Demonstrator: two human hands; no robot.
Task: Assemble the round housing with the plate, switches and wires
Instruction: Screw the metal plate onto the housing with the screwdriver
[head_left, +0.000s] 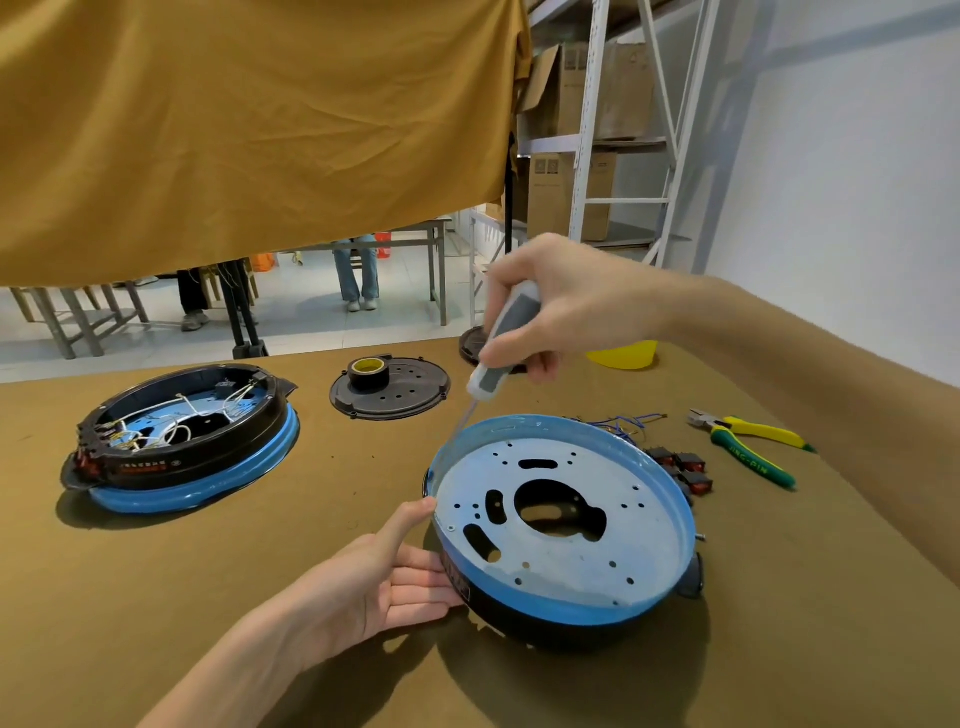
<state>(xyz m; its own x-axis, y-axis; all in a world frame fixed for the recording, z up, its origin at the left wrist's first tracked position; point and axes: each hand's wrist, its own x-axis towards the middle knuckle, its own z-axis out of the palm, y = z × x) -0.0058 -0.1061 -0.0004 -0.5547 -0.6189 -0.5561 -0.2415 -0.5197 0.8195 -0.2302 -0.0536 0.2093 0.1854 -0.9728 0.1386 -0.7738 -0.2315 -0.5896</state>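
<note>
A round black housing with a blue rim (550, 610) stands tilted on the table, front centre right. A perforated metal plate (561, 519) lies inside it. My left hand (384, 577) touches the housing's left wall, thumb at the rim and fingers straight against the side. My right hand (550, 301) grips a grey and white screwdriver (501, 348), whose shaft points down to the far left of the rim. Red and black switches (685, 467) and thin loose wires (623, 422) lie behind the housing on the right.
A second housing (182, 441) with wiring inside sits at the left. A black round cover (395, 392) carrying a tape roll (368, 370) lies at the back. Yellow-green pliers (748, 441) lie at the right, a yellow bowl (623, 356) further back. A cloth hangs above.
</note>
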